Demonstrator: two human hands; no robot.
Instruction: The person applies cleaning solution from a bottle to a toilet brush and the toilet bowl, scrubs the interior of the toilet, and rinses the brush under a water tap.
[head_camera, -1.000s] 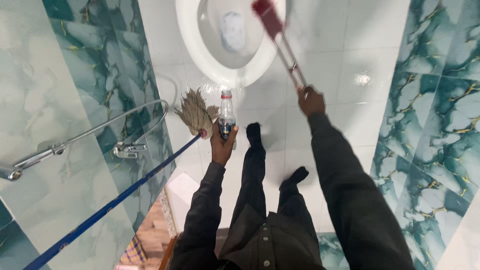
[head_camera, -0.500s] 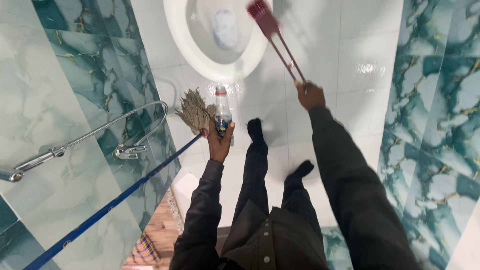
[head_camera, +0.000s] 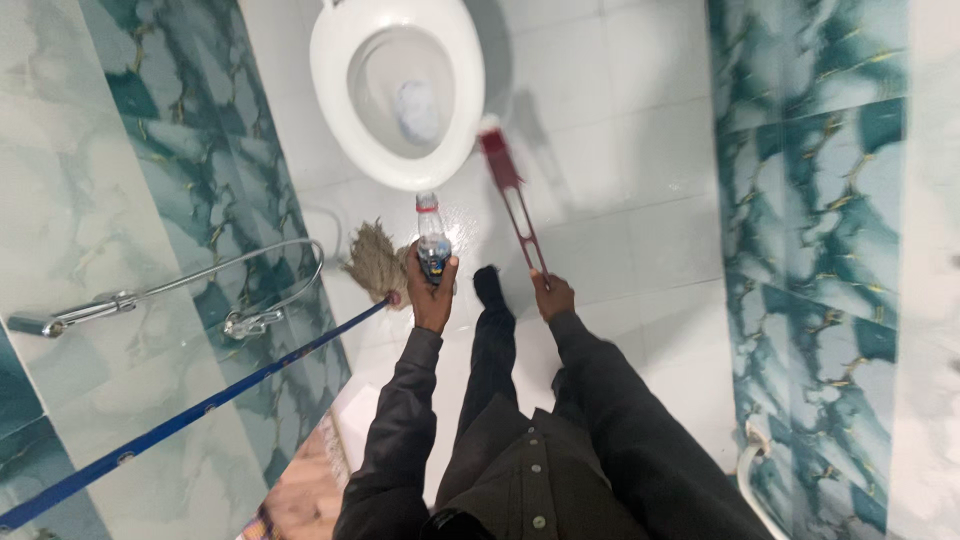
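A: Item one, left hand (head_camera: 430, 292)?

B: Fingers wrapped fully round a small clear plastic bottle (head_camera: 432, 238) with a red cap and a dark label. The bottle stands upright in the fist, cap pointing toward the toilet bowl (head_camera: 345, 120), just short of its front rim.

A: Item two, right hand (head_camera: 553, 297)?

B: Closed round the end of a dark red long-handled brush (head_camera: 510, 195). The handle is a two-rail frame; the brush head sits on the white floor tile (head_camera: 620, 150), just beside the bowl's right side, outside the rim.

A: Item three, the bowl itself?

B: White, seat up or absent, cannot tell which. Water and a pale blue patch at the bottom.

A: Item four, the mop?

B: String mop (head_camera: 376, 262), tan head, blue pole running down to the lower left corner. Head rests on the floor just left of the bottle hand, touching or nearly so.

A: Fixtures?

B: Chrome hand spray with hose (head_camera: 150, 292) against the green marbled wall tile (head_camera: 150, 180), left side. Matching tile on the right wall.

A: Person?

B: Dark sleeves, dark trousers, dark sock (head_camera: 489, 285) between the two hands.
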